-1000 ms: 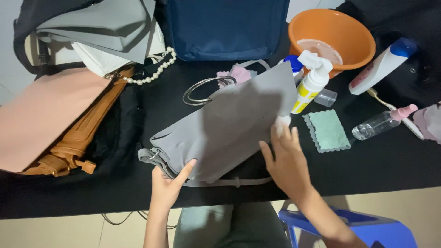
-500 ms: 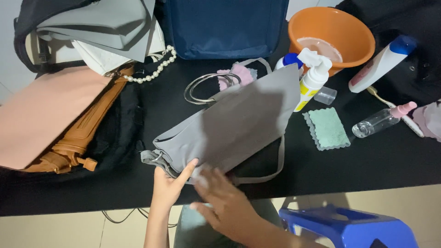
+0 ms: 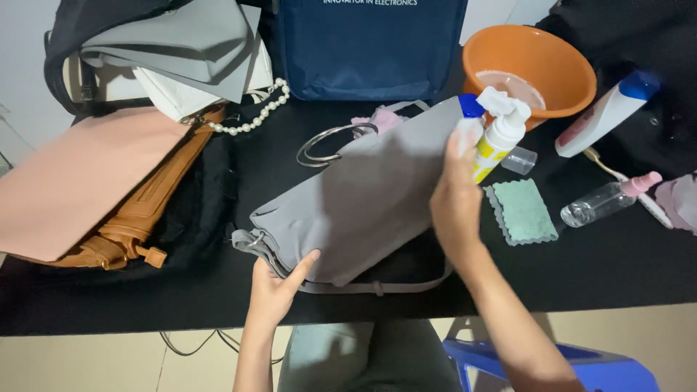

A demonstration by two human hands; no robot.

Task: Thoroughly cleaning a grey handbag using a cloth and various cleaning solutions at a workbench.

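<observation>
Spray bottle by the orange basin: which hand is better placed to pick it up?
Right. The right hand is raised beside the spray bottle, fingertips at it. The left hand is on the near edge of the grey bag, far from it.

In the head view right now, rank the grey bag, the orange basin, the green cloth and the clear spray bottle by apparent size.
1. grey bag
2. orange basin
3. green cloth
4. clear spray bottle, close to the cloth, so unsure
</observation>
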